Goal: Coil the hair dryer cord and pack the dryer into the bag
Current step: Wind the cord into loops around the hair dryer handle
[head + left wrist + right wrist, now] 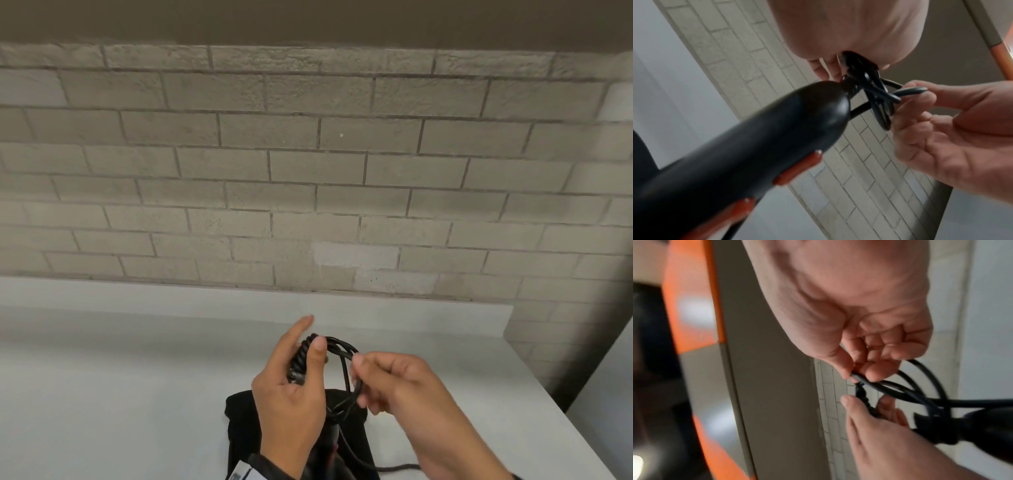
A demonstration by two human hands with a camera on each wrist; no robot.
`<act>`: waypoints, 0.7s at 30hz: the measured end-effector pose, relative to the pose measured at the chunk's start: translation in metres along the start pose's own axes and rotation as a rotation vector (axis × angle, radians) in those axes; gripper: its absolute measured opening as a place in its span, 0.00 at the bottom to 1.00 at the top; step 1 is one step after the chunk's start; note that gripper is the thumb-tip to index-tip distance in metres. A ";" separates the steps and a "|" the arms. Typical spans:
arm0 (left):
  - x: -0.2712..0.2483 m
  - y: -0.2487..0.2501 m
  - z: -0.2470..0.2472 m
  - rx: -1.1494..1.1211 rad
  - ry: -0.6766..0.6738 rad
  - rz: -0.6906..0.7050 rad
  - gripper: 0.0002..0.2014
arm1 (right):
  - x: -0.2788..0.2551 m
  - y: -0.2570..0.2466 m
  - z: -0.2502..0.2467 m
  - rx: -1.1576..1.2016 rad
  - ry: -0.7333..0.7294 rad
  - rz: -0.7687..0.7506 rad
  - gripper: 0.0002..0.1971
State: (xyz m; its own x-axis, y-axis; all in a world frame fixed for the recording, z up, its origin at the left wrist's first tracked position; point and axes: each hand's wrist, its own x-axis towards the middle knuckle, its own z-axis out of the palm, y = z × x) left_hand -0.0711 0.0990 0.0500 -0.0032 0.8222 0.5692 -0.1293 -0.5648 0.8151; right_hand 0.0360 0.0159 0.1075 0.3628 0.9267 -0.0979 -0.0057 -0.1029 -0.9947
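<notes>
**Cord gathered in loops above the bag**

The left hand [291, 387] is curled around the ribbed strain relief [303, 353] where the cord leaves the hair dryer [748, 154], thumb pressed across the front and index finger pointing up and free. Gripping there probably steadies the dryer, which hangs handle-up beneath the palm, and gives the loops a fixed anchor. The right hand [400, 387] pinches the cord [346, 370] between thumb and forefinger, its other fingers curled in beneath, bunching a few loops close beside the left thumb; the pinch seems meant to stop the springy turns from opening. One strand trails down and off to the right along the counter [137, 394].

The cord is thin, smooth, glossy black rubber, its loops crossing unevenly. The strain relief is thicker and ridged. The dryer's handle is a rounded, semi-matte black cylinder with orange-red switches [797, 167] down one side. Directly below the hands lies the bag [239, 421], soft black cloth, limp and creased, on the pale matte counter. Behind stands a rough grey brick wall [308, 164]. The dryer is not yet in the bag.
</notes>
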 end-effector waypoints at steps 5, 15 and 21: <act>0.002 -0.001 -0.004 0.011 -0.164 0.082 0.09 | 0.014 -0.004 -0.022 0.786 -0.275 0.411 0.11; 0.005 -0.002 0.000 0.052 -0.288 0.100 0.05 | -0.003 0.022 -0.010 0.938 -0.149 0.112 0.24; 0.004 -0.002 0.002 0.051 -0.246 0.069 0.06 | -0.021 0.074 0.009 -0.060 0.154 -0.432 0.19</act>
State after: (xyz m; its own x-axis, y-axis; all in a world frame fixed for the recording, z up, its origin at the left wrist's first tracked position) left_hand -0.0685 0.1033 0.0512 0.2317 0.7429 0.6280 -0.0871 -0.6271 0.7740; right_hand 0.0195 -0.0074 0.0361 0.4544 0.8250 0.3358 0.2292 0.2560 -0.9391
